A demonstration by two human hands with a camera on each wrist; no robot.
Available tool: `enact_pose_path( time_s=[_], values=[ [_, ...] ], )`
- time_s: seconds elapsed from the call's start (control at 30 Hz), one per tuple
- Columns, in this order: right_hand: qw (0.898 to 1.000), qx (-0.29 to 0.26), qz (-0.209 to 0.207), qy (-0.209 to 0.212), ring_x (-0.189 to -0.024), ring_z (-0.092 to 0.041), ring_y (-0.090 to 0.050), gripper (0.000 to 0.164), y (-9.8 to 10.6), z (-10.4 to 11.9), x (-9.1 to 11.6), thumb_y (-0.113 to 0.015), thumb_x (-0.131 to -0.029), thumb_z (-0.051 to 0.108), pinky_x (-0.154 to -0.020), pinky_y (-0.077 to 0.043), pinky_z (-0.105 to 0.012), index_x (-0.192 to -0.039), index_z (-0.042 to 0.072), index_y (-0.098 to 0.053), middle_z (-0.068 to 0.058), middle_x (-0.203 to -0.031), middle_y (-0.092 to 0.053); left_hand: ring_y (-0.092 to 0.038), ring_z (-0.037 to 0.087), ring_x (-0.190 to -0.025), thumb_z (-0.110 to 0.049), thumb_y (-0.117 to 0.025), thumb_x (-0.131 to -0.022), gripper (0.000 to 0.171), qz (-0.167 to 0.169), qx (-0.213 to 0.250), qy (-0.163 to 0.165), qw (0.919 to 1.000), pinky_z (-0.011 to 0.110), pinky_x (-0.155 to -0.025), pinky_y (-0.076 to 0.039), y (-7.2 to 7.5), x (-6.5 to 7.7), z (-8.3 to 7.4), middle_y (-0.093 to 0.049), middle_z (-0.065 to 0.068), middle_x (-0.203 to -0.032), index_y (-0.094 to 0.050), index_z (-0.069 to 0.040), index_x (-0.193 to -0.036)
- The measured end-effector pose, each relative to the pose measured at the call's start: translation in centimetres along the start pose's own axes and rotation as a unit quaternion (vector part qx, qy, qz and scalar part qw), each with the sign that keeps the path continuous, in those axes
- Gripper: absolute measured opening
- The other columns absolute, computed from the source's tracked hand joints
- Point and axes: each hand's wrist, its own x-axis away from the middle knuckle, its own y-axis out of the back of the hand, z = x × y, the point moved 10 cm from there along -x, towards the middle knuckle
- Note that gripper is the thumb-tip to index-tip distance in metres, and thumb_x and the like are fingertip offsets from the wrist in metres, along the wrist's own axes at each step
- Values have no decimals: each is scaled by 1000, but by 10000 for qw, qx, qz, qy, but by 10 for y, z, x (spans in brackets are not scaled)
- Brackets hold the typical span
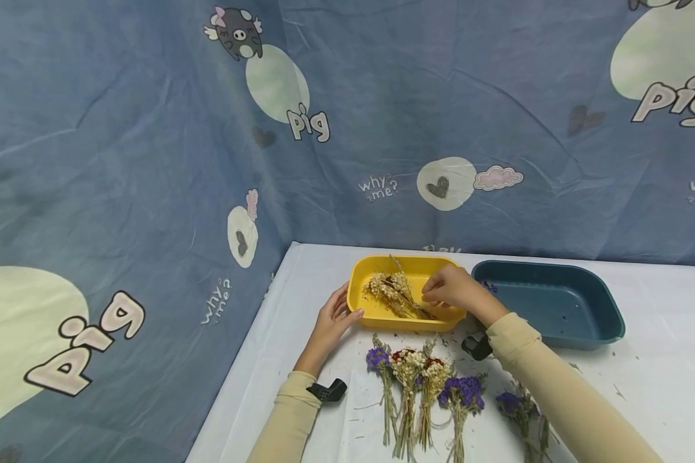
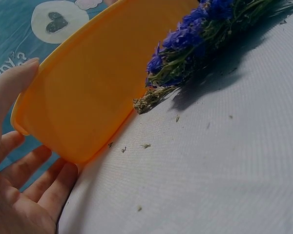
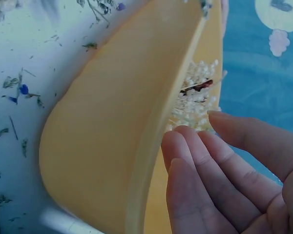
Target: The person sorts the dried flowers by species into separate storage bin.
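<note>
A yellow plastic basin [image 1: 417,325] stands on the white-covered table. Inside it lie dried flowers [image 1: 396,292] with cream heads and thin stems. My left hand [image 1: 331,321] touches the basin's left end from outside, thumb near the rim and fingers spread by the lower corner. Over the basin's right side hovers my right hand [image 1: 452,287], fingers loosely bent and thumb apart. Nothing shows between those fingers in the right wrist view, where cream blossoms [image 3: 195,97] appear beyond the rim. In front of the basin lie purple flowers [image 2: 185,39] and cream-and-red bunches [image 1: 408,366].
A dark blue basin [image 1: 605,321] stands right of the yellow one, with small purple bits inside. More purple flowers [image 1: 509,403] lie beside the right forearm. Plant scraps [image 3: 24,90] are scattered over the tablecloth. A blue printed curtain [image 1: 359,116] hangs behind and at left.
</note>
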Motion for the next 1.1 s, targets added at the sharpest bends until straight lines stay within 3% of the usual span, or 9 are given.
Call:
enact_pose_path(
  time_s=[0.43, 0.73, 0.9, 1.1],
  values=[
    [9994, -230, -240, 119, -84, -23, -76, 20, 7, 0, 35, -72, -97, 15, -69, -67, -40, -106, -2, -78, -20, -100, -79, -49, 28, -146, -24, -76, -96, 73, 31, 89, 89, 9999, 38, -119, -46, 0, 1, 0, -49, 6, -159, -39, -28, -159],
    [9981, -477, -334, 202, -74, -28, -75, 26, 2, 1, 63, -71, -98, 23, -65, -66, -43, -105, -1, -79, -12, -84, -78, -48, 28, -147, -24, -77, -95, 74, 38, 43, 81, 10000, 41, -120, -45, 0, 1, -1, -48, 6, -160, -39, -27, -159],
    [9976, -640, -227, 137, -76, -29, -75, 22, -8, 0, 77, -73, -97, 24, -65, -66, -42, -98, 3, -80, -15, -86, -79, -48, 27, -147, -25, -77, -95, 74, 14, 24, 91, 10000, 39, -120, -46, 0, 1, -1, -49, 6, -159, -39, -27, -159],
    [9983, -404, 62, 418, -66, -24, -71, 28, -30, 6, 93, -77, -94, 33, -59, -62, -34, -84, 6, -79, -8, -72, -75, -49, 26, -146, -27, -77, -95, 73, 21, -3, 103, 9999, 40, -121, -45, 0, 0, 0, -49, 4, -159, -40, -28, -159]
  ],
)
